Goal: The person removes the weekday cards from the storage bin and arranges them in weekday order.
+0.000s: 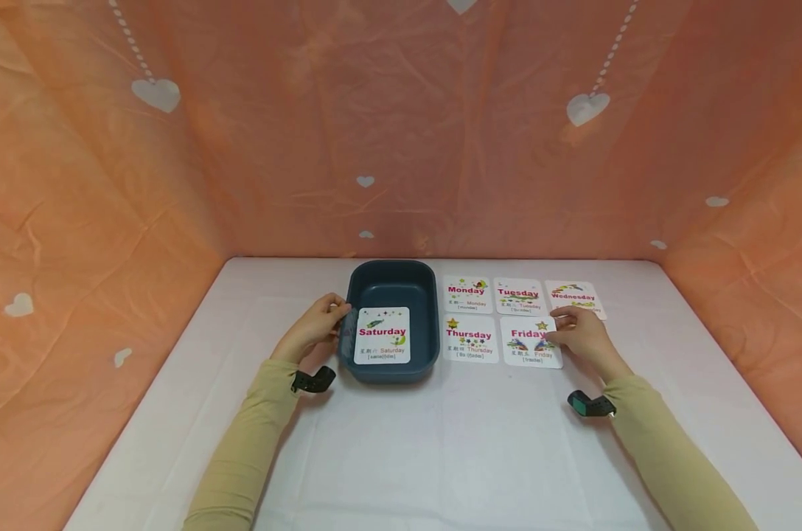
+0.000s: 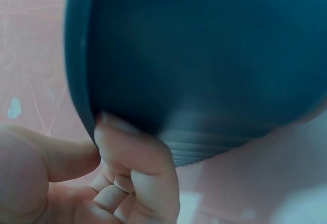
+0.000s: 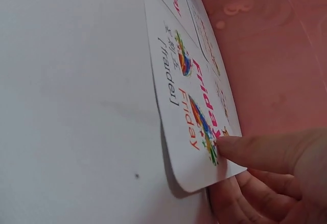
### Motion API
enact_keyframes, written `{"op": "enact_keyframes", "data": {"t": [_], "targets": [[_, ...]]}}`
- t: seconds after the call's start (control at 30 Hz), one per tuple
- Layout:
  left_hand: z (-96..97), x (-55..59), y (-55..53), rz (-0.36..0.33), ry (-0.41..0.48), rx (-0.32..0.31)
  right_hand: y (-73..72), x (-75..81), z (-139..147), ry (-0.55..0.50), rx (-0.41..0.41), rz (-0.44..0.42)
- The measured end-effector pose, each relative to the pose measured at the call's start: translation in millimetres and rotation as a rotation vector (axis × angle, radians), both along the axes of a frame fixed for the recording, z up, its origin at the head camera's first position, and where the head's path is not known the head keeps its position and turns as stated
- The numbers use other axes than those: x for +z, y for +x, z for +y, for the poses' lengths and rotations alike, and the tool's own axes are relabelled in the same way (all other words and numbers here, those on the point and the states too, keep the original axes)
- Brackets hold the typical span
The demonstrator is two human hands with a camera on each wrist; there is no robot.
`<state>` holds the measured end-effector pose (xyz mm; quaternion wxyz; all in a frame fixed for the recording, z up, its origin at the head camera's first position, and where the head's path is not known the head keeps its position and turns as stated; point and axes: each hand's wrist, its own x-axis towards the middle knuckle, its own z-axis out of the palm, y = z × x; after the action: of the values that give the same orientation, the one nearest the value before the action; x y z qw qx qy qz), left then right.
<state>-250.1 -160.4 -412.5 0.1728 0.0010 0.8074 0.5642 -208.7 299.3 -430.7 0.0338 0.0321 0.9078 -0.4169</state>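
Note:
My left hand (image 1: 316,323) holds the left rim of a dark blue plastic tub (image 1: 393,375), pinching the wall between thumb and bent index finger (image 2: 140,152). A Saturday card (image 1: 382,346) shows face up inside the tub, leaning toward its front wall. On the right, my right hand (image 1: 585,335) pinches the right edge of a Friday card (image 1: 532,354). In the right wrist view the thumb (image 3: 255,150) lies on the card's face and the other fingers are at or under its edge. That edge stands slightly off the table, with a shadow beneath.
Beside the tub lie a Monday card (image 1: 467,296), a Tuesday card (image 1: 518,301) and a Wednesday card (image 1: 571,295) in the back row. A Thursday card (image 1: 470,346) lies left of Friday. An orange curtain (image 1: 401,147) stands behind the white table (image 1: 441,457).

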Motion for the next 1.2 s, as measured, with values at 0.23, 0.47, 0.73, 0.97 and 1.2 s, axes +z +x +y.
{"op": "enact_keyframes", "data": {"t": [0.23,0.47,0.73,0.97,1.2], "targets": [[0.4,0.0,0.3,-0.002,-0.005,0.000,0.3,-2.0,-1.4,0.024,-0.028,0.026],[0.5,0.1,1.8,0.001,0.001,0.000,2.2,-2.1,-2.5,0.043,-0.028,0.025],[-0.5,-1.4,1.6,-0.001,0.001,-0.005,1.6,-3.8,-3.1,0.064,-0.034,0.026],[-1.0,-1.5,1.0,0.002,0.012,-0.002,1.5,-3.5,-3.4,0.105,-0.022,0.064],[-1.6,-0.9,0.7,0.001,0.008,-0.001,-0.1,-3.7,-3.9,0.087,-0.019,0.067]]}}
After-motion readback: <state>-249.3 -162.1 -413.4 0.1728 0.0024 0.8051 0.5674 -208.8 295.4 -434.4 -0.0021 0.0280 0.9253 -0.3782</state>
